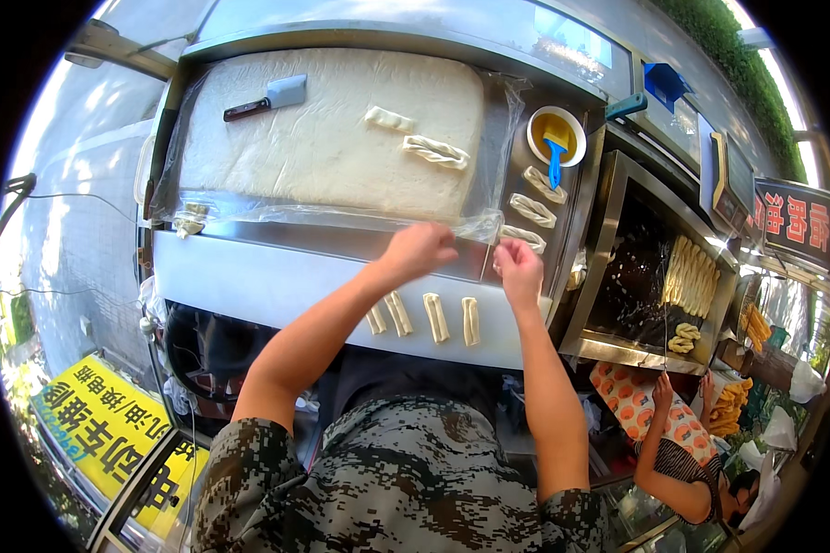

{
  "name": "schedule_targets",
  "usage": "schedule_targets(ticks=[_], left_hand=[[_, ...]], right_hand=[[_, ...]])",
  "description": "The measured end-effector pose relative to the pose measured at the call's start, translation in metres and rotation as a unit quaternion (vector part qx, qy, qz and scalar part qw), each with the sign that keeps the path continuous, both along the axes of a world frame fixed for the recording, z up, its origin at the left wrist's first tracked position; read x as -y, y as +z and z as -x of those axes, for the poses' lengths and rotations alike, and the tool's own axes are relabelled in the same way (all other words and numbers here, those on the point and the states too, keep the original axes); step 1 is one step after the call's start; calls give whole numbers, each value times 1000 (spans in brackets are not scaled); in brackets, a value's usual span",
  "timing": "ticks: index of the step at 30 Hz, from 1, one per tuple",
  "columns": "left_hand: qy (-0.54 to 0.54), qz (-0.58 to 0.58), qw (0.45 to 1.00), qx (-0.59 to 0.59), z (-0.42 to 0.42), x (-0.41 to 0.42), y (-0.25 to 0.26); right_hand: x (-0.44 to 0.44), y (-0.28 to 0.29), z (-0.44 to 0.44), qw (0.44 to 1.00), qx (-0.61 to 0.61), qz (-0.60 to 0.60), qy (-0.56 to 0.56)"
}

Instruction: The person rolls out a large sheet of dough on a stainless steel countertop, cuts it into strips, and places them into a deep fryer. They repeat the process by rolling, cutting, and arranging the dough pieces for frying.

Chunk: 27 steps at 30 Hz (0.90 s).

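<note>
My left hand (418, 252), blurred, hovers over the metal strip between the dough slab and the white board, fingers curled. My right hand (520, 268) has thumb and fingers pinched together just below a twisted dough piece (523, 239); whether either hand holds any dough is unclear. Two more twists (532, 210) (545, 185) lie above it on the metal counter. Several straight dough strips (436, 318) lie on the white board (249, 276) nearest me. On the large dough slab (304, 152) rest a short strip (389, 119) and a twisted piece (436, 151).
A cleaver (268, 97) lies on the slab, which has plastic film around it. A bowl of yellow liquid (557, 124) holds a blue brush (555, 162). Right stands an oil fryer (622, 276) with dough sticks (692, 276); a co-worker's hand (662, 390) holds a thin stick there.
</note>
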<state>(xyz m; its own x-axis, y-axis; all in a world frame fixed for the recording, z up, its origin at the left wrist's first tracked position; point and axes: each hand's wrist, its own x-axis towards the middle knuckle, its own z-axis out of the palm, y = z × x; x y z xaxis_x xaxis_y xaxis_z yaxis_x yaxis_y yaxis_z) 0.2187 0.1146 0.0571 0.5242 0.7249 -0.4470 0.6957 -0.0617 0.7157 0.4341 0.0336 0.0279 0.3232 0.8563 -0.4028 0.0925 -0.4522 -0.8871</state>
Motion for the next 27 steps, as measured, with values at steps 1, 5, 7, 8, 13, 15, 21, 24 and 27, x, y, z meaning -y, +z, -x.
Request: schedule_targets(ticks=[1,5,7,8,13,15,21,24,27], left_hand=[[-61,-118,991,12,-4,34,-23],[-164,-155,972,-60,-46,96,-24],[-143,-220,964,-40,-56,123,-48],[-154,-200,968,-17,-59,130,-57],[-97,152,978,102,-63,116,-30],[10,372,910,180,-57,109,-18],[111,389,853,330,-62,105,-4],[70,322,904,272,-62,107,-17],[121,323,888,304,-65,109,-15]], right_hand=[[31,-3,1,1000,18,9,-5],[130,-13,-1,987,115,106,22],[156,-16,-1,986,124,103,48],[165,-17,-2,985,130,102,57],[174,-11,-6,990,-67,100,79],[169,-1,-7,974,-198,92,53],[151,1,-17,919,-383,73,-67],[135,17,-19,910,-395,28,-124],[127,27,-24,918,-381,25,-107]])
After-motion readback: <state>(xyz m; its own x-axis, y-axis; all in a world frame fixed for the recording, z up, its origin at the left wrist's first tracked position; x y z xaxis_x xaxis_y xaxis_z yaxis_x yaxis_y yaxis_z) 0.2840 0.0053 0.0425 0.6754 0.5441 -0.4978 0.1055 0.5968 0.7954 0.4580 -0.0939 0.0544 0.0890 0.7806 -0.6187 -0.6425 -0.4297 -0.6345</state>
